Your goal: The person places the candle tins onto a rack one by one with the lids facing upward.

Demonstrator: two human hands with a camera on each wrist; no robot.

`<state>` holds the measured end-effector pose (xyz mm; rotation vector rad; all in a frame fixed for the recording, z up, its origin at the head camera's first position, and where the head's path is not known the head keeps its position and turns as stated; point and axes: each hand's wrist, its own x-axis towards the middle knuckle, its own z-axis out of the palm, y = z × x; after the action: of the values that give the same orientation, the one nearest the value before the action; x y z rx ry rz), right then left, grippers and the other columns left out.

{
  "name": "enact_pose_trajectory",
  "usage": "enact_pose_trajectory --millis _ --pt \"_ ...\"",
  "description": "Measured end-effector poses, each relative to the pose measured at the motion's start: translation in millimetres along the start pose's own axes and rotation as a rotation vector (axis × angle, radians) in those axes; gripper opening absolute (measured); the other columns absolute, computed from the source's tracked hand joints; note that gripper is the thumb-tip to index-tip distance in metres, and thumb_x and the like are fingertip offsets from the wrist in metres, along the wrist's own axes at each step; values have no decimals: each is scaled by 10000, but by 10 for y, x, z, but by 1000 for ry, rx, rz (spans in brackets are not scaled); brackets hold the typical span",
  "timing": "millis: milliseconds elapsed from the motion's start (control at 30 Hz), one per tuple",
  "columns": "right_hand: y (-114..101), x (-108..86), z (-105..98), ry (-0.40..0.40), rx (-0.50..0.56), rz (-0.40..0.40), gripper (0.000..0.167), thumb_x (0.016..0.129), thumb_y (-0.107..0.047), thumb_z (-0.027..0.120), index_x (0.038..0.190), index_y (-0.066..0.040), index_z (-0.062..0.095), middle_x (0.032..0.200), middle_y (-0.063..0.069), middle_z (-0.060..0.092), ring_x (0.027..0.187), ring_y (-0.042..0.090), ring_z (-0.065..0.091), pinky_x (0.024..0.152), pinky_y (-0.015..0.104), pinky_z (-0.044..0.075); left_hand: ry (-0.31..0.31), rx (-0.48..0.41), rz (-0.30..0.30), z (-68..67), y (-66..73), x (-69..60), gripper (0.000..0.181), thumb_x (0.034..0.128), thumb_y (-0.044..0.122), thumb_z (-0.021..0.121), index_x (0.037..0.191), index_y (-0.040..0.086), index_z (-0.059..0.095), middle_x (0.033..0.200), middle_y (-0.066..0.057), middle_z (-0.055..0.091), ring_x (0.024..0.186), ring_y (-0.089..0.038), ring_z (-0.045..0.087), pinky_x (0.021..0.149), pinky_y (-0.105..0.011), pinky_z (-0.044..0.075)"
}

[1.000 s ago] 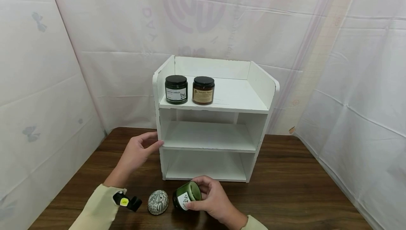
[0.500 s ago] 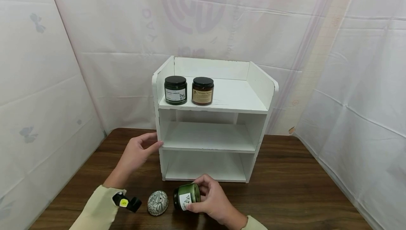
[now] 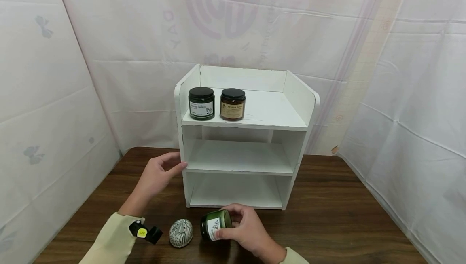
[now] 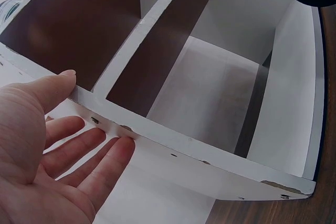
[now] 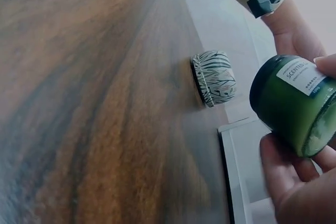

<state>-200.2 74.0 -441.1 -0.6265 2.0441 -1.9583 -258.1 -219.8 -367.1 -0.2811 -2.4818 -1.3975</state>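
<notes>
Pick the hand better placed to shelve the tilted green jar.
Right, likely: the right hand grips the green jar in front of the white shelf unit, while the left hand touches the unit's left side.

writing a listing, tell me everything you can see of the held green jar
The green jar looks like glass, with a black lid at one end and a white label bearing a plant print, partly readable as SCENTED. It is tipped sideways, lid toward the patterned container, in front of the white shelf. The right hand grips it, thumb on the label.
</notes>
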Motion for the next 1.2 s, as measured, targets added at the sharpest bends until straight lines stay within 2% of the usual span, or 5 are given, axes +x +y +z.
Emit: enact_pose_trajectory --millis 200,500,900,1200 --pt "-28 -18 -8 -6 6 6 458 771 -11 840 1184 78 664 1064 84 714 843 153 717 741 242 590 0 0 -1 0 11 -6 519 964 410 720 1375 103 647 1267 -120 720 1085 -238 685 799 -272 541" --pt "-42 -15 -6 -14 -9 17 455 754 -31 872 1160 30 676 1076 100 716 893 194 724 732 267 597 5 1 1 2 15 -9 519 967 403 718 1376 91 645 1262 -127 720 1089 -243 679 800 -260 537" --pt "-22 -20 -5 -45 111 55 478 707 42 847 1111 44 592 1113 111 675 958 223 716 761 312 608 -3 4 -3 -2 28 -16 527 970 412 711 1384 94 637 1281 -126 711 1114 -250 674 809 -267 539" --pt "-82 -29 -21 -22 90 67 447 739 16 842 1124 76 623 1046 98 701 890 186 705 744 274 590 -9 -4 0 -5 27 -19 534 970 418 710 1393 103 630 1304 -120 701 1147 -260 670 819 -264 541"
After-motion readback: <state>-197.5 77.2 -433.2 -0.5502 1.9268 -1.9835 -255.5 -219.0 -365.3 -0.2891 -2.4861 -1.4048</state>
